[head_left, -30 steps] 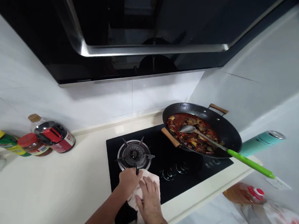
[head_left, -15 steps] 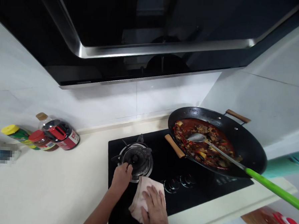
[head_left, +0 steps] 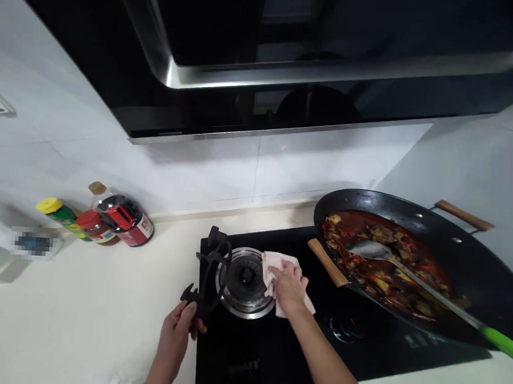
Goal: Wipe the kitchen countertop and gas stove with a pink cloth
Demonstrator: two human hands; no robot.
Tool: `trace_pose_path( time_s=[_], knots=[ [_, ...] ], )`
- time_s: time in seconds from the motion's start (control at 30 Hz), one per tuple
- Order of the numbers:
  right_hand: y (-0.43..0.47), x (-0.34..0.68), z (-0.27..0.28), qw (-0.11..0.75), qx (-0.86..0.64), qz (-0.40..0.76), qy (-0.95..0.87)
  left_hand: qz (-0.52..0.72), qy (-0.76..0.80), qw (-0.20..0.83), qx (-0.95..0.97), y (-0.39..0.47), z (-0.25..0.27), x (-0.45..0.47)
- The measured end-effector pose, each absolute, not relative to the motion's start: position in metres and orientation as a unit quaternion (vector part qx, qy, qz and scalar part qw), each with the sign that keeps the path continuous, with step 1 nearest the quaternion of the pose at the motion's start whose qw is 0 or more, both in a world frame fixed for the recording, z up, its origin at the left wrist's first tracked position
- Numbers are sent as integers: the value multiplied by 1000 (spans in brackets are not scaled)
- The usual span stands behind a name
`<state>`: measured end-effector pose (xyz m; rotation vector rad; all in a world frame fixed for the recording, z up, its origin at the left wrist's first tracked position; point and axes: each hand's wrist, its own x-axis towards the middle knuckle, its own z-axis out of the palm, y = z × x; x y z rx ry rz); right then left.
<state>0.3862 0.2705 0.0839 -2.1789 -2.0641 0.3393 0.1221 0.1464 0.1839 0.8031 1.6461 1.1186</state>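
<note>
My left hand (head_left: 180, 325) is closed on a black pot stand (head_left: 213, 264), which it holds tilted up at the left side of the burner (head_left: 247, 277). With the stand off it, the burner's round head and shiny ring show. A pale pink cloth (head_left: 281, 259) lies bunched under my right hand (head_left: 289, 285), whose fingers are curled over it at the burner's right rim. Both hands are over the black glass gas hob (head_left: 248, 358).
A large black wok (head_left: 484, 273) of red stew sits on the hob's right side, its wooden handle (head_left: 328, 263) close to my right hand. A green-handled spatula (head_left: 436, 290) rests in it. Sauce bottles (head_left: 130, 222) stand at the left wall. The range hood (head_left: 288, 79) hangs above.
My left hand has lifted the pot stand off the burner and moved it left. My right hand and the cloth have moved from the hob's front up to the burner's right rim.
</note>
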Motion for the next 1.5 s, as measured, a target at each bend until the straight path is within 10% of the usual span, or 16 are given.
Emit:
trace_pose_path(
  time_s=[1.5],
  knots=[
    [343, 242, 105, 97, -467, 161, -864, 546, 693, 439, 171, 60, 198, 121]
  ],
)
